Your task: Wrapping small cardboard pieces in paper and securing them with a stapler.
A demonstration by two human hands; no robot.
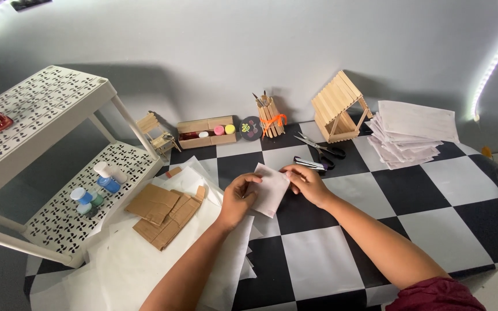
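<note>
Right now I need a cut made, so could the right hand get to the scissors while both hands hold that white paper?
Probably yes: the scissors lie just beyond the right hand on the table, nothing between them. It must first let go of the white paper.

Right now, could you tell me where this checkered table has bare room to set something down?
The table is bare right of the right hand, below the paper stack, and near the front edge between the forearms. Crowded: paper sheets and cardboard on the left, scissors and stick crafts behind.
</note>
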